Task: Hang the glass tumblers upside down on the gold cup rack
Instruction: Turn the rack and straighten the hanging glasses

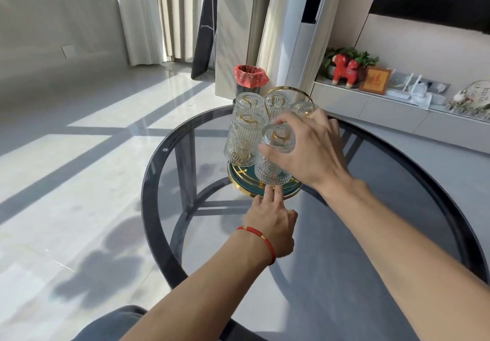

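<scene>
The gold cup rack (287, 92) with a green, gold-rimmed base (240, 181) stands on a round smoked-glass table (397, 194). Several ribbed glass tumblers hang upside down on its pegs, one at the left front (242, 141). My right hand (310, 152) grips the nearest tumbler (274, 160), which is upside down over a gold peg, its rim just above the base. My left hand (273, 218), with a red cord on the wrist, has two fingertips pressed on the base's front rim.
A bin with a red liner (250, 75) stands on the floor behind the table. A low white shelf (397, 104) at the right carries a red toy animal, a plant and a framed picture. Curtains hang at the back.
</scene>
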Tool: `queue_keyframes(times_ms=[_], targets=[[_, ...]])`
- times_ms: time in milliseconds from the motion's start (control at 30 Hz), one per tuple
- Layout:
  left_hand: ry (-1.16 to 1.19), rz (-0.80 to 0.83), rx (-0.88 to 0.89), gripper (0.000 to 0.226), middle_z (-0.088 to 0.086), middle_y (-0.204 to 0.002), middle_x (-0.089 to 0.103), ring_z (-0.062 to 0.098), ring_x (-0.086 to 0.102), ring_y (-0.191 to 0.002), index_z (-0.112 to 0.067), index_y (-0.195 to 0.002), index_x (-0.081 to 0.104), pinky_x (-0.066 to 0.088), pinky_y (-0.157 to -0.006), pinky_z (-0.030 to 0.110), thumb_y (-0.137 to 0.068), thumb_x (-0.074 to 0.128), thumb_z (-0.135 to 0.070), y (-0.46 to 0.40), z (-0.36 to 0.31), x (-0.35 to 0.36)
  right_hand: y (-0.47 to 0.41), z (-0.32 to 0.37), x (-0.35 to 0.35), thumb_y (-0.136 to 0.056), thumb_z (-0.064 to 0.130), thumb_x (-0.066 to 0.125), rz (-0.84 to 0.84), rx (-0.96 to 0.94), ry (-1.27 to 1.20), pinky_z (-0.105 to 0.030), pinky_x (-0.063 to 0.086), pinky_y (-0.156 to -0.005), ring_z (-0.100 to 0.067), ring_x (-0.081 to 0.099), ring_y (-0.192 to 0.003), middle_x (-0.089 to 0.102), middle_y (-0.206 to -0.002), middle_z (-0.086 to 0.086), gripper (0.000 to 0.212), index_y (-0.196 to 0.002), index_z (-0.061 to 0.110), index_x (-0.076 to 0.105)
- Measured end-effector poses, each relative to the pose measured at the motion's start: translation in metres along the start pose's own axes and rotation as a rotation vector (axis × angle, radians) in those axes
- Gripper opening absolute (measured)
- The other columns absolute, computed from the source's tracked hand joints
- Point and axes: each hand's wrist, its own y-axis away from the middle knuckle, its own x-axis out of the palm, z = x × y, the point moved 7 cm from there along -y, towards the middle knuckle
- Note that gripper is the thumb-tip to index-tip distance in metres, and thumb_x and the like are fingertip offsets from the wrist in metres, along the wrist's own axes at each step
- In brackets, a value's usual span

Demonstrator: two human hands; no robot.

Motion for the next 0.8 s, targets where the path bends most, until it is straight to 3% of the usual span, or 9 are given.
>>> queue_keyframes(times_ms=[233, 367, 500, 600, 700, 800], targets=[[-0.090, -0.073, -0.018, 0.038, 0.029, -0.152, 0.031, 0.042, 0.031, -0.137, -0.014, -0.128, 0.059, 0.033, -0.109, 0.053, -0.094, 0.056, -0.029, 0.000, -0.004, 0.001, 0.005, -0.004, -0.002, -0.085, 0.080, 0.049, 0.062, -0.012, 0.035, -0.041, 0.031, -0.085, -0.027, 0.054, -0.110, 0.073, -0.116, 0.001, 0.064, -0.118, 0.028, 0.066], [-0.073, -0.193, -0.043, 0.041, 0.030, -0.155, 0.031, 0.044, 0.030, -0.139, -0.011, -0.131, 0.052, 0.031, -0.112, 0.054, -0.095, 0.051, -0.030, 0.003, -0.006, 0.008, 0.018, -0.037, -0.036, -0.097, 0.051, 0.050, -0.094, 0.075, -0.201, -0.044, 0.044, -0.092, -0.023, 0.059, -0.102, 0.072, -0.110, 0.000, 0.040, -0.113, 0.020, 0.070], [-0.065, -0.233, -0.024, 0.057, 0.028, -0.159, 0.029, 0.043, 0.026, -0.145, -0.017, -0.146, 0.042, 0.020, -0.121, 0.062, -0.096, 0.046, -0.044, 0.004, 0.001, 0.019, 0.044, -0.093, -0.051, -0.091, 0.030, 0.060, -0.230, 0.293, -0.348, -0.048, 0.056, -0.080, -0.021, 0.062, -0.085, 0.070, -0.101, 0.001, 0.025, -0.111, 0.018, 0.069], [-0.065, -0.264, -0.014, 0.062, 0.019, -0.154, 0.040, 0.037, 0.034, -0.140, -0.021, -0.146, 0.043, 0.020, -0.120, 0.065, -0.093, 0.045, -0.052, 0.001, 0.010, 0.019, 0.053, -0.105, -0.036, -0.088, 0.032, 0.067, -0.160, 0.315, -0.380, -0.050, 0.058, -0.079, -0.022, 0.063, -0.089, 0.067, -0.112, 0.000, 0.035, -0.121, 0.019, 0.063], [-0.027, -0.300, -0.014, 0.057, 0.016, -0.145, 0.049, 0.037, 0.044, -0.127, -0.020, -0.136, 0.053, 0.037, -0.109, 0.058, -0.088, 0.049, -0.051, 0.000, 0.009, 0.020, 0.047, -0.102, -0.013, -0.081, 0.054, 0.071, -0.006, 0.303, -0.426, -0.044, 0.056, -0.088, -0.018, 0.061, -0.105, 0.060, -0.125, 0.002, 0.062, -0.133, 0.025, 0.054], [0.014, -0.338, -0.016, 0.054, 0.015, -0.140, 0.052, 0.037, 0.047, -0.122, -0.021, -0.132, 0.057, 0.042, -0.100, 0.054, -0.085, 0.052, -0.049, -0.001, 0.010, 0.022, 0.037, -0.098, 0.004, -0.073, 0.069, 0.069, 0.096, 0.285, -0.439, -0.039, 0.051, -0.096, -0.015, 0.058, -0.112, 0.059, -0.131, 0.003, 0.082, -0.139, 0.028, 0.044]])
